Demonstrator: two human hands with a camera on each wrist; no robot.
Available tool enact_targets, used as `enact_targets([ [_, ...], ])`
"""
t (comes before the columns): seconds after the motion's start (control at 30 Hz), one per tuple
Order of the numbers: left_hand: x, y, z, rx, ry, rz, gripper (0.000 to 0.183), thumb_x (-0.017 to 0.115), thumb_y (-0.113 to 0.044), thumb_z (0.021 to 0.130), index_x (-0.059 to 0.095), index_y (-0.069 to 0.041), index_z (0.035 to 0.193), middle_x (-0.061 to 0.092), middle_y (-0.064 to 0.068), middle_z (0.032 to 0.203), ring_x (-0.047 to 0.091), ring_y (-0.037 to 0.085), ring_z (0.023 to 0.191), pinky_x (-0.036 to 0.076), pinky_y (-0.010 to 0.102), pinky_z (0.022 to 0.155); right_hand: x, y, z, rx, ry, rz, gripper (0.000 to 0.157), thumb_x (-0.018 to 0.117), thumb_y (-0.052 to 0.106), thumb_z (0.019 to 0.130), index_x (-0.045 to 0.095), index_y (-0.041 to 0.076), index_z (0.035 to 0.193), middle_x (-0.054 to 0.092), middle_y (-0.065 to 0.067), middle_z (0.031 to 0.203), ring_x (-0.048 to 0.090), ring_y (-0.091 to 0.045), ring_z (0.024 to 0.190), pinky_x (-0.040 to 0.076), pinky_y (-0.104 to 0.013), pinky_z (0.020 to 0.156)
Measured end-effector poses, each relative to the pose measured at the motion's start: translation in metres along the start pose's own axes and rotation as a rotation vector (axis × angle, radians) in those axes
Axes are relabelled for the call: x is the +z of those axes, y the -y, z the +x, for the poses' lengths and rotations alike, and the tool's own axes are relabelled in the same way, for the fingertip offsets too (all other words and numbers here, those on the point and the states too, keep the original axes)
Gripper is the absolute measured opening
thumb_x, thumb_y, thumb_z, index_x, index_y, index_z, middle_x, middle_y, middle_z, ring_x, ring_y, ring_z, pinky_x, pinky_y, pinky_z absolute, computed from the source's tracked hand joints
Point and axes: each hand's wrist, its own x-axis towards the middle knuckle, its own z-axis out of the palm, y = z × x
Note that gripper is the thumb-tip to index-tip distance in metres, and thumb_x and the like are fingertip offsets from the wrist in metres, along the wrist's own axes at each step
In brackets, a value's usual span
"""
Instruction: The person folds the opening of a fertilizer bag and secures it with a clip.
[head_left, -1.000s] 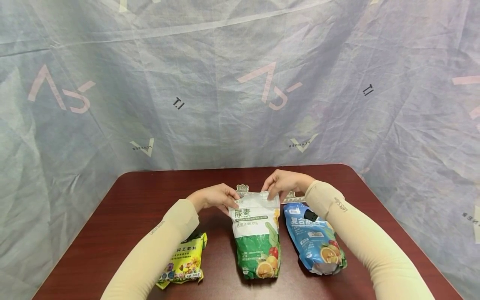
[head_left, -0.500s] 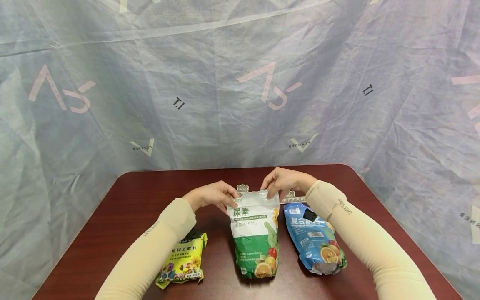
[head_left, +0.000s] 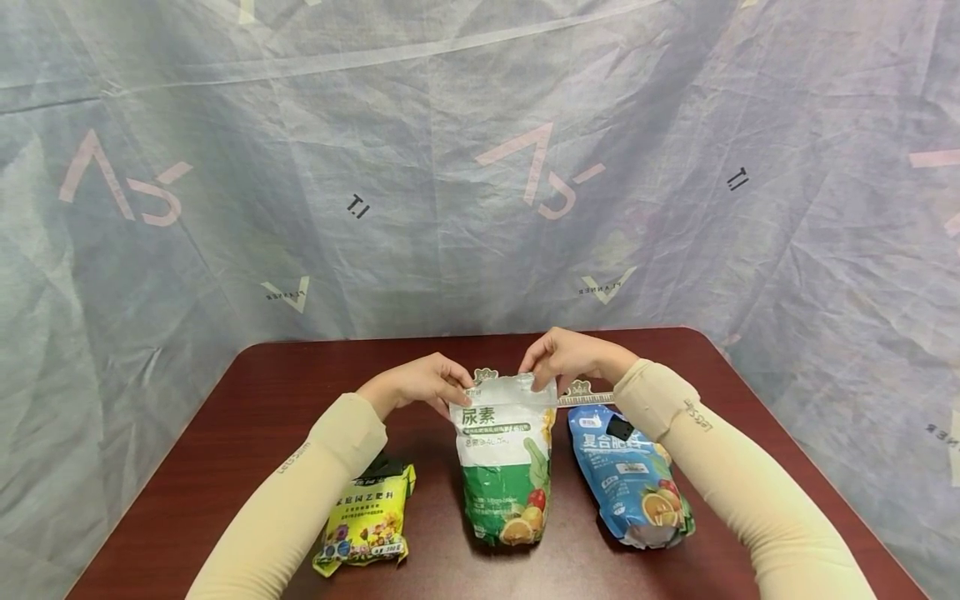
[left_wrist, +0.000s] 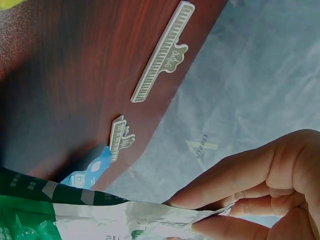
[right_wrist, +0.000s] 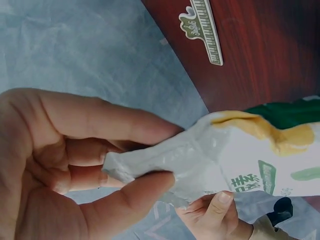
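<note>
Pinching the white-and-green bag (head_left: 502, 475) with left hand (head_left: 422, 383) at its eleven o'clock, right hand (head_left: 572, 357) at one, equally near; extends lengthwise toward six.

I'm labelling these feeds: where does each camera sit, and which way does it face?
Head: on the head, facing forward and down at the table, urea bag and backdrop; left hand, right hand and sleeves show.
Left wrist: on that wrist, facing across the urea bag's top toward two clips and the blue fertilizer bag; left hand shows.
Right wrist: on that wrist, facing the urea bag's top, one clip beyond; right hand shows large, left hand past the bag.
Both wrist views share the urea bag and table.
</note>
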Motion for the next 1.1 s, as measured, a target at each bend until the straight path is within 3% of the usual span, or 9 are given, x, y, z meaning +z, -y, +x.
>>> enact_targets([
  [0.53, -0.006, -0.010, -0.007, 0.041, -0.027, 0.058, 0.018, 0.066, 0.000, 0.080, 0.066, 0.002, 0.097, 0.066, 0.005, 0.082, 0.062, 0.017, 0.070, 0.053, 0.044, 0.068, -0.005, 0.012, -0.012, -0.122, 0.018, -0.053, 0.026, 0.069, 0.001, 0.076, 0.067, -0.002, 0.102, 0.068, -0.011, 0.080, 0.062, -0.021, 0.061, 0.053, -0.037, 0.054],
  [0.63, -0.007, -0.013, -0.009, 0.055, -0.034, 0.085, 0.017, 0.067, -0.002, 0.080, 0.067, 0.001, 0.097, 0.067, 0.005, 0.081, 0.062, 0.016, 0.070, 0.054, 0.040, 0.066, -0.004, 0.015, -0.013, -0.130, 0.019, -0.049, 0.026, 0.069, 0.000, 0.075, 0.067, -0.002, 0.101, 0.068, -0.011, 0.080, 0.063, -0.021, 0.066, 0.054, -0.038, 0.055],
  [0.97, -0.007, -0.021, -0.016, 0.065, -0.053, 0.127, 0.017, 0.067, -0.005, 0.082, 0.067, -0.001, 0.098, 0.067, 0.006, 0.083, 0.063, 0.017, 0.073, 0.054, 0.036, 0.065, -0.005, 0.021, -0.017, -0.152, 0.021, -0.035, 0.025, 0.070, 0.000, 0.075, 0.068, -0.002, 0.100, 0.068, -0.010, 0.078, 0.062, -0.019, 0.062, 0.054, -0.041, 0.056],
  [1.1, -0.007, -0.024, -0.018, 0.063, -0.062, 0.149, 0.017, 0.066, -0.005, 0.083, 0.068, -0.002, 0.100, 0.066, 0.014, 0.089, 0.062, 0.018, 0.077, 0.054, 0.036, 0.067, -0.005, 0.022, -0.018, -0.153, 0.013, -0.044, 0.025, 0.071, 0.000, 0.075, 0.068, -0.001, 0.100, 0.068, -0.011, 0.079, 0.062, -0.018, 0.063, 0.054, -0.041, 0.056],
])
